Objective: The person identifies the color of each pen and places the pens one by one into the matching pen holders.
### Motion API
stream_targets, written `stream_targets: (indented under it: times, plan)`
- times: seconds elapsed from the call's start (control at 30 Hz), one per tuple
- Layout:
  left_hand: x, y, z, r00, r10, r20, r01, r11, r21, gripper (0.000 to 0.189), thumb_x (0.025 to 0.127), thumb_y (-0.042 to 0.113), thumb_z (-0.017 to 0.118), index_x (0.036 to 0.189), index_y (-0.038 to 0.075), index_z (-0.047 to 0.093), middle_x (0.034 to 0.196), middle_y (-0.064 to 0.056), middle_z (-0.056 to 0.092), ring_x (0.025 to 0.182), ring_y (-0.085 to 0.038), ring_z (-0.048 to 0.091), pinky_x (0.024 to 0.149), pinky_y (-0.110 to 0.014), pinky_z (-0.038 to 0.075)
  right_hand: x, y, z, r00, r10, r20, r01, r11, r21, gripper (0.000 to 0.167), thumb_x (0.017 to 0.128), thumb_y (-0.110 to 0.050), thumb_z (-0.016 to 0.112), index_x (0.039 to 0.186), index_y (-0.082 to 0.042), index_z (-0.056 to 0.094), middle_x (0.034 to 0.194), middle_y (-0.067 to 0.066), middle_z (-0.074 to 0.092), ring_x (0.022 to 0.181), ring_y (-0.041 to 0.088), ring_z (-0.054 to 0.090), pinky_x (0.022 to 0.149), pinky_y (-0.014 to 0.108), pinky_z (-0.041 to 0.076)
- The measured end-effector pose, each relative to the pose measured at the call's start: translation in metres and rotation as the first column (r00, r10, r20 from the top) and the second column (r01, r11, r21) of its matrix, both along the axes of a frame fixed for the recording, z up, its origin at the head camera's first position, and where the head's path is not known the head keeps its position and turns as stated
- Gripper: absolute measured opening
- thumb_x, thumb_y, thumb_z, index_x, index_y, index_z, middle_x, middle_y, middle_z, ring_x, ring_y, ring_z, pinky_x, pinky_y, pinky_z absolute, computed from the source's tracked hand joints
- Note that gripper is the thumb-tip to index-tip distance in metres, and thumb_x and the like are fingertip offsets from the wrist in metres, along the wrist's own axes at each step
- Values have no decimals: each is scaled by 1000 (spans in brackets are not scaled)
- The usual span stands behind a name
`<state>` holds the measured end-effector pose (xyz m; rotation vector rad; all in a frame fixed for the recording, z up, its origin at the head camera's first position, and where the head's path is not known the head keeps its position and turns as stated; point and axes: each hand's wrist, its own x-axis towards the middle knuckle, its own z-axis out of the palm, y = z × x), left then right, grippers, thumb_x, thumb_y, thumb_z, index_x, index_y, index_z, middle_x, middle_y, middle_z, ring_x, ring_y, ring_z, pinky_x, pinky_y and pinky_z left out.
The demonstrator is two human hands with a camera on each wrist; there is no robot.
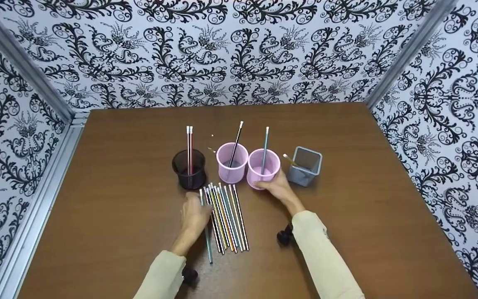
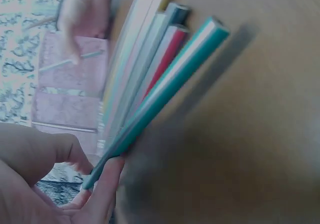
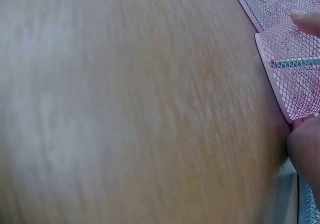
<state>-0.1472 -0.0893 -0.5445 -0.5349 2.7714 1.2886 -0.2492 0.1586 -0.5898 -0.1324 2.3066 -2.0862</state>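
Between thumb and fingers my left hand (image 1: 196,213) pinches a teal pencil (image 2: 175,87), at the left side of a row of pencils (image 1: 227,218). In the left wrist view its far end is tilted up off the table. My right hand (image 1: 278,187) grips the right-hand pink mesh cup (image 1: 259,181), thumb at the front and other fingers partly hidden behind its side. One teal pencil (image 1: 265,145) stands in that cup. Beside it is a second pink mesh cup (image 1: 231,175) with a black pencil (image 1: 237,139) leaning in it.
Left of the pink cups, a black mesh cup (image 1: 185,179) holds two pencils (image 1: 189,145). A grey square mesh holder (image 1: 302,177), right of my right hand, has one yellowish pencil (image 1: 290,159) in it. Patterned walls (image 1: 222,54) border the brown table (image 1: 118,187).
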Motion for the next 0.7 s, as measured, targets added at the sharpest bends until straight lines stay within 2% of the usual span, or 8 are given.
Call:
stream_targets:
  times: [0.07, 0.17, 0.3, 0.43, 0.63, 0.7]
  plan:
    - [-1, 2, 10, 1000, -10, -9, 10, 1000, 21, 46, 79, 9, 69, 118, -5, 49, 104, -31, 69, 93, -44, 67, 82, -56, 52, 1, 0, -1, 1000, 2, -4, -2, 1000, -11, 95, 64, 7, 82, 147, 2, 36, 139, 27, 52, 130, 37, 49, 119, 48, 32]
    - [-1, 7, 27, 998, -59, -28, 59, 998, 25, 47, 80, 9, 70, 122, -1, 51, 109, -29, 69, 95, -41, 67, 84, -54, 52, 1, 0, -2, 1000, 8, -4, -8, 999, -36, 94, 65, 8, 81, 147, 2, 36, 140, 27, 52, 130, 38, 49, 119, 48, 32]
    - [-6, 17, 50, 985, -159, -65, 158, 987, -8, 47, 78, 9, 69, 122, 2, 52, 102, -22, 71, 88, -35, 66, 81, -52, 53, 1, 0, -3, 1000, 13, 1, -13, 999, -47, 94, 65, 10, 80, 147, 3, 35, 140, 28, 51, 131, 39, 48, 119, 48, 31]
    - [-14, 28, 70, 968, -231, -95, 227, 972, -55, 44, 78, 11, 70, 119, 3, 55, 100, -19, 72, 90, -37, 68, 80, -53, 53, 0, 1, -2, 1000, 11, -2, -11, 999, -39, 94, 65, 9, 82, 147, 3, 35, 140, 27, 52, 132, 39, 48, 120, 48, 31]
    - [-25, 39, 86, 941, -293, -170, 279, 955, -104, 42, 79, 7, 70, 119, 3, 57, 107, -16, 72, 95, -39, 70, 83, -53, 54, -1, 1, -2, 1000, 3, 8, -3, 1000, -22, 93, 66, 10, 81, 146, 3, 36, 140, 27, 52, 132, 38, 48, 120, 47, 31]
    - [-29, 41, 89, 929, -305, -211, 287, 951, -114, 42, 79, 7, 70, 120, 5, 58, 103, -14, 71, 92, -37, 69, 82, -52, 54, -1, 0, -2, 1000, 11, 7, -10, 999, -32, 92, 66, 12, 80, 146, 4, 35, 140, 28, 51, 132, 39, 48, 120, 48, 30]
